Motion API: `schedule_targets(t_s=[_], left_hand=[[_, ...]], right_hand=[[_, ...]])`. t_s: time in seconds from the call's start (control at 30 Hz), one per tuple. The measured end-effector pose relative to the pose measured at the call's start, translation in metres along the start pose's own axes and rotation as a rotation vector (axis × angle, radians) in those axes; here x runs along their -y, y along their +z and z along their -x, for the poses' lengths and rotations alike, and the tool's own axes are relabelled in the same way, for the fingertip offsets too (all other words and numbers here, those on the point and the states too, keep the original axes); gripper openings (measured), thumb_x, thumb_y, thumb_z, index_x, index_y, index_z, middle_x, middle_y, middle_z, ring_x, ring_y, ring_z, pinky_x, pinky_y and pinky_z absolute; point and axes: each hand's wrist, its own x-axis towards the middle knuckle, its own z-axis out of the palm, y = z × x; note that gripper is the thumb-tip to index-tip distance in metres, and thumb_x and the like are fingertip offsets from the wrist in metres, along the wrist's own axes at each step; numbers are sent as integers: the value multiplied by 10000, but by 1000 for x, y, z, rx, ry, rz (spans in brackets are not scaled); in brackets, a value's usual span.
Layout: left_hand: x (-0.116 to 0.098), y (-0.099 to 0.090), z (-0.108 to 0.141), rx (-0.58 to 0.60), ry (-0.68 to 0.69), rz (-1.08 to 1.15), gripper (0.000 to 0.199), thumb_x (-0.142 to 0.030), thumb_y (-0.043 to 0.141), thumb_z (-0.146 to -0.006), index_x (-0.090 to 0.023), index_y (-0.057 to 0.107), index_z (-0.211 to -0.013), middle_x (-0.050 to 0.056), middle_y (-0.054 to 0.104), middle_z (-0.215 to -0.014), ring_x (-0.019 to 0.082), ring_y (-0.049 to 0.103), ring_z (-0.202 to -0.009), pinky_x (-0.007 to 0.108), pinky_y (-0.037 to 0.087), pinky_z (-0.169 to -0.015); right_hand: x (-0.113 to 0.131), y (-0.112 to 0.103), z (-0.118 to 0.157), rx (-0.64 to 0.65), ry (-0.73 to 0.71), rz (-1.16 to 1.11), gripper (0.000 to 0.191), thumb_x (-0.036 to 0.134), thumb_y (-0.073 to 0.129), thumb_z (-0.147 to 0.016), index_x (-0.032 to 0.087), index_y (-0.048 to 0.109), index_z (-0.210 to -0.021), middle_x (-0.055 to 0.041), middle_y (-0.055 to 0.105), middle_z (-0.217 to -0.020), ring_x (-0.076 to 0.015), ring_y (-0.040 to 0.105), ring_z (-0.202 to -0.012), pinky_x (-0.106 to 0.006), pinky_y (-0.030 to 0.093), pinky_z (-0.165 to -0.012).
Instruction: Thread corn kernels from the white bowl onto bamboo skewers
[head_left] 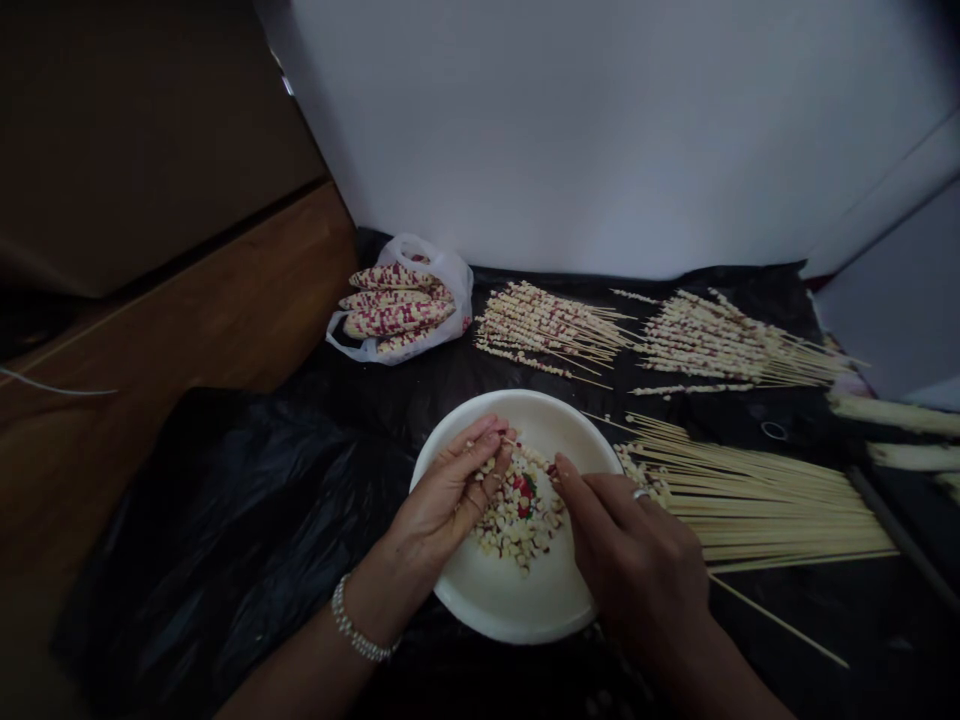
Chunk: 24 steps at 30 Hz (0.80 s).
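A white bowl [517, 605] holds loose corn kernels [517, 535] and shows a red and green print at its bottom. Over its left side is my left hand [454, 485], thumb and forefinger pinched on the tip of a kernel skewer [531, 457]. The skewer spans the bowl between both hands, threaded with pale and dark red kernels. My right hand [626, 530] is closed round its other end at the bowl's right edge.
Corn cobs [394, 318] lie in a white plastic bag [459, 275] at the back. Two piles of filled skewers [551, 325] are right of it. Bare sticks [780, 500] lie right of the bowl, on black plastic sheeting [247, 520].
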Motion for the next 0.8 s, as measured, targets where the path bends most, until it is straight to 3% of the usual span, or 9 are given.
schedule_targets(t_s=[0.23, 0.5, 0.8], left_hand=[[2, -6, -3, 66, -49, 21, 279, 20, 616, -752, -132, 685, -976, 47, 724, -979, 117, 681, -885, 191, 545, -832], [5, -4, 0, 115, -10, -54, 199, -39, 647, -753, -152, 711, -904, 34, 731, -948, 114, 667, -895, 190, 524, -842], [6, -5, 0, 72, 1, -84, 179, -71, 675, -738, -156, 715, -890, 35, 722, -984, 146, 628, -1015, 224, 495, -905]], right_hand=[[-2, 4, 3, 0, -5, -50, 389, 100, 496, -850, 178, 588, -1220, -53, 676, -836, -140, 585, -677, -267, 409, -563], [2, -1, -2, -6, 22, -52, 357, 76, 471, -848, 173, 633, -1151, -53, 671, -786, -134, 589, -645, -256, 408, -542], [3, 2, 1, -15, 6, -36, 382, 78, 500, -843, 147, 593, -1207, -56, 679, -840, -150, 573, -655, -280, 404, -553]])
